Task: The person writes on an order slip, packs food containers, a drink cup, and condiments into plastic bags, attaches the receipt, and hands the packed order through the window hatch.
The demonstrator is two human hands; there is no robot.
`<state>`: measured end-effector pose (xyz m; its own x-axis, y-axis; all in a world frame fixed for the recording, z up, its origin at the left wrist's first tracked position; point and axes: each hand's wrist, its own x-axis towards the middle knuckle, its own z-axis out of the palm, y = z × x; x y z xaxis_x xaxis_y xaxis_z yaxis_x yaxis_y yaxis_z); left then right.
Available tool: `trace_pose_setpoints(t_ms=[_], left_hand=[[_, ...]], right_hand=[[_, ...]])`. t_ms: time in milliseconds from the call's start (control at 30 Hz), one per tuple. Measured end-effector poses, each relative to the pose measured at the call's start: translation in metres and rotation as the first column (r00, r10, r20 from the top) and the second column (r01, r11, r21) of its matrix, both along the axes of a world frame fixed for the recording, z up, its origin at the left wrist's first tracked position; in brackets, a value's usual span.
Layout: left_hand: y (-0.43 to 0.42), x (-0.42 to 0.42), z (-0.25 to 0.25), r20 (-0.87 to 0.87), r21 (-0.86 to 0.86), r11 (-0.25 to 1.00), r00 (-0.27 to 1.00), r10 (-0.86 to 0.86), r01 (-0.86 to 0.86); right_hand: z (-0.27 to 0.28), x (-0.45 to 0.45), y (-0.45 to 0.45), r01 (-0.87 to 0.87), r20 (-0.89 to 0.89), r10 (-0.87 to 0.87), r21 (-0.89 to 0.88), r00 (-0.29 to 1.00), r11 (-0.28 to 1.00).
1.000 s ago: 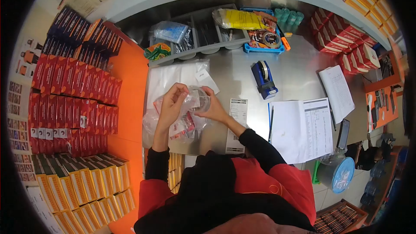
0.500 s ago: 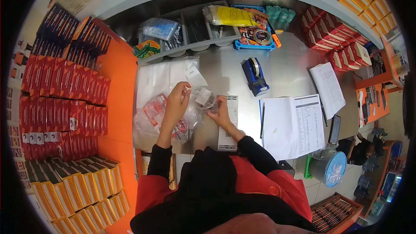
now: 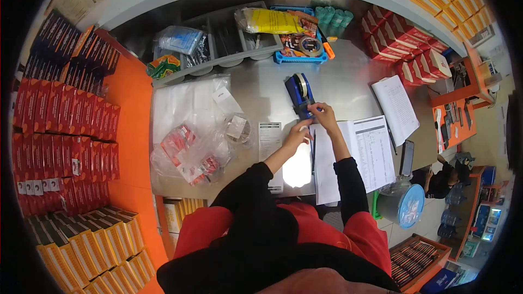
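A blue tape dispenser [image 3: 295, 93] with a roll of clear tape stands on the metal counter. My right hand [image 3: 327, 120] is at its front end, thumb and fingertips pinched on what looks like the tape's loose end. Just below, my left hand [image 3: 295, 139] is closed with its fingers curled near the dispenser; anything it holds is too small to make out. To the left lies a clear round plastic container [image 3: 237, 129] with a white label. Beside it is a clear plastic bag [image 3: 182, 155] with red packets inside.
A printed slip [image 3: 270, 155] lies left of an open notebook [image 3: 357, 158]. A grey divided tray [image 3: 218, 49] and a blue basket [image 3: 299, 57] stand at the back. A phone [image 3: 407, 158] is at the right edge. Red boxes [image 3: 68, 109] are stacked on the left.
Both hands have left the round plastic container, now lying on the counter, and moved right to the tape dispenser. The whole view has shifted slightly.
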<state>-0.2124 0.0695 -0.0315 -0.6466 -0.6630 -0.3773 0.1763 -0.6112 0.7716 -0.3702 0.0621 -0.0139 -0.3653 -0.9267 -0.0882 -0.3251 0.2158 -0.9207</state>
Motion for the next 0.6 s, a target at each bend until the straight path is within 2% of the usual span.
trace_pose_setpoints(t_ms=[67,100,167,233,300,400,433,500,533,567,600], left_hand=[[-0.006,-0.011,-0.013,-0.057,0.248,0.966,0.994,0.09,-0.073],[-0.006,-0.012,-0.013,-0.086,0.256,0.963,0.991,0.107,-0.082],[-0.008,-0.008,-0.008,-0.135,0.271,0.958,0.981,0.138,-0.097],[-0.011,-0.005,0.006,-0.115,0.253,0.957,0.978,0.174,-0.141],[-0.017,-0.008,0.017,-0.077,0.246,0.952,0.975,0.207,-0.183],[-0.015,-0.012,0.017,0.123,0.062,0.989,0.984,0.126,-0.134],[-0.013,-0.017,0.02,0.141,-0.042,0.975,0.965,0.223,-0.219],[-0.012,-0.024,0.015,0.284,-0.276,0.936,0.912,0.296,-0.218],[-0.012,-0.027,0.005,0.348,-0.386,0.901,0.872,0.344,-0.201],[-0.014,-0.029,-0.012,0.292,-0.649,0.738,0.834,0.468,-0.186],[-0.016,-0.03,-0.012,0.276,-0.709,0.684,0.826,0.491,-0.17]], right_hand=[[0.02,0.009,0.009,0.015,0.296,-0.069,0.18,0.953,0.984],[0.016,0.009,0.021,0.016,0.264,-0.067,0.188,0.962,0.982],[0.041,0.031,0.059,0.176,0.547,-0.185,0.07,0.817,0.982],[0.049,0.041,0.106,0.159,0.44,-0.207,0.142,0.874,0.977],[0.028,0.049,0.153,0.119,0.422,-0.184,0.177,0.888,0.977],[0.019,0.06,0.165,0.156,0.357,-0.193,0.13,0.914,0.979],[0.018,0.059,0.164,0.147,0.311,-0.173,0.105,0.935,0.984],[0.017,0.059,0.158,0.116,0.217,-0.127,0.061,0.968,0.991],[0.016,0.057,0.157,0.129,0.185,-0.135,0.048,0.973,0.991],[0.015,0.055,0.156,0.138,0.154,-0.142,0.035,0.978,0.99],[0.013,0.054,0.154,0.147,0.124,-0.148,0.022,0.981,0.989]])
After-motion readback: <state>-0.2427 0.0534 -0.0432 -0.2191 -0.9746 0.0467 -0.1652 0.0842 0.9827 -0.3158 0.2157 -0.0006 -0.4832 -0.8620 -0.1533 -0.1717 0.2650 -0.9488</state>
